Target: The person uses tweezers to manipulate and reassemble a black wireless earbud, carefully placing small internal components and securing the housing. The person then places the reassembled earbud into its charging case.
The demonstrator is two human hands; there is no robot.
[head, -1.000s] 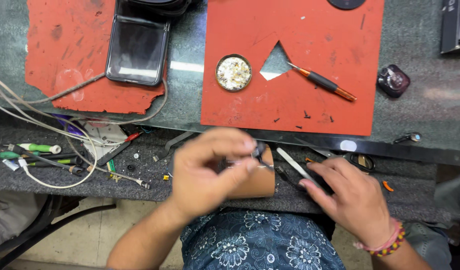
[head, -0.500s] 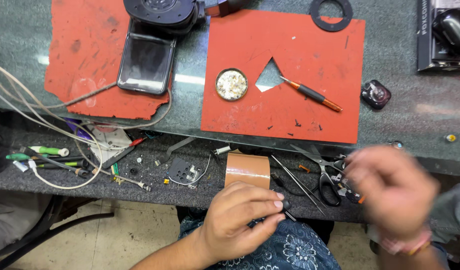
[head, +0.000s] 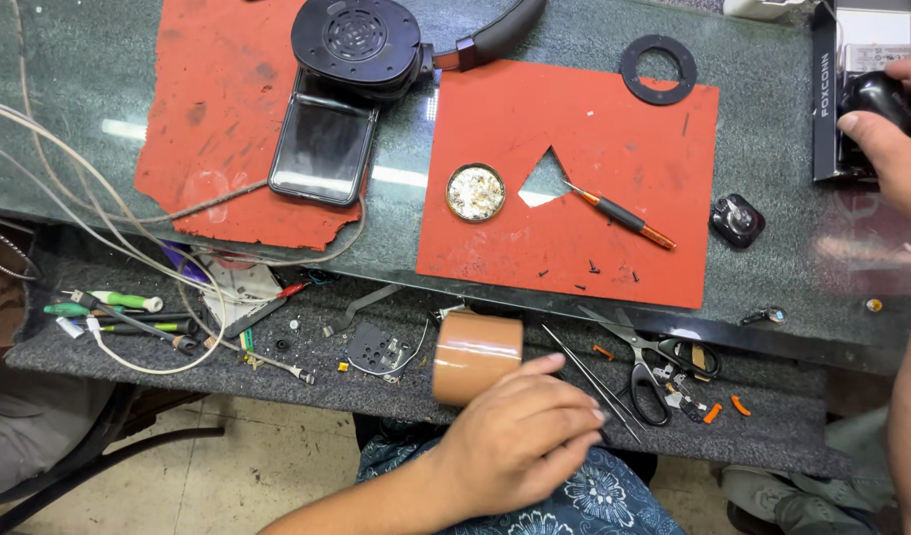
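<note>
Your left hand (head: 520, 436) rests by the tape roll (head: 475, 355), fingers curled, their hold hidden. Your right hand (head: 886, 149) has its fingers around a black earcup (head: 876, 97) at the table's far right.

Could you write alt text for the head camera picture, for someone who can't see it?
Seen from above a cluttered repair bench, the person's left hand rests beside a brown roll of tape, while the right hand reaches to a rounded black object at the far right. An orange-tipped screwdriver lies on a red rubber mat.

Tape roll (head: 475, 354) left of scissors (head: 645, 362), before mat (head: 574, 178).
</note>
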